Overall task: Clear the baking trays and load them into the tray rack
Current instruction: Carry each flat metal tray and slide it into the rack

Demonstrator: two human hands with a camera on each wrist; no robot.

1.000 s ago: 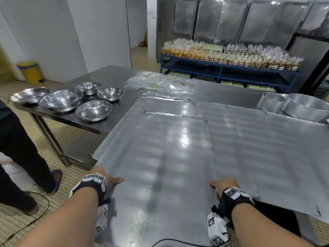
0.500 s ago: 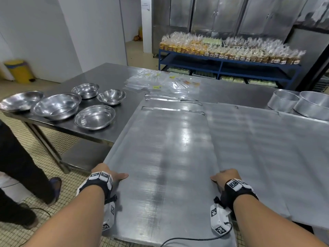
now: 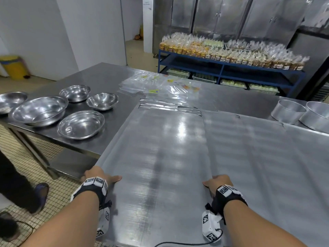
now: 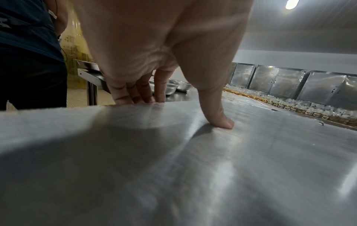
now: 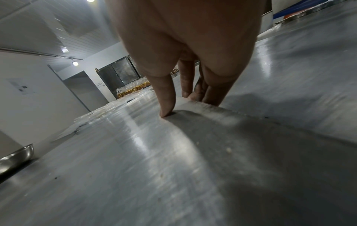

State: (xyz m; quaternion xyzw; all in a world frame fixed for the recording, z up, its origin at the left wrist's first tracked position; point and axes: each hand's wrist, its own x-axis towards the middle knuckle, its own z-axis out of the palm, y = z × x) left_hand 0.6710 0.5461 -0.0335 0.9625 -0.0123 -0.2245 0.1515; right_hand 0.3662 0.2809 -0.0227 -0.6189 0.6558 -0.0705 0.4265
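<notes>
Both hands grip the top baking tray (image 3: 160,166), a long flat metal sheet that fills the lower centre of the head view and runs away toward the middle of the frame. The left hand (image 3: 97,177) holds the tray's left edge at lower left: in the left wrist view its thumb (image 4: 218,117) presses down on the top face while the fingers (image 4: 135,93) curl over the rim and under it. The right hand (image 3: 218,182) holds the opposite edge at lower right, thumb (image 5: 166,100) flat on the surface, fingers (image 5: 210,94) wrapped down past the lip. The tray lies on top of a stack of like trays, whose far rims (image 3: 169,106) show stepped just beyond its far end. A second spread of flat trays (image 3: 267,157) lies just beside it on the right side of the frame. All of this rests on a steel bench (image 3: 99,75).

At middle left of the head view five steel bowls (image 3: 81,124) sit on the bench, apart from the tray. Clear plastic bags (image 3: 160,87) lie near the stack's far end. Two round metal tins (image 3: 287,111) stand at right, beside the far edge of the second spread. At upper right a blue shelf (image 3: 222,66) carries bagged goods in front of steel cabinets (image 3: 231,15). A yellow bin (image 3: 14,66) stands at far left, and another person's legs (image 3: 16,184) show at lower left
</notes>
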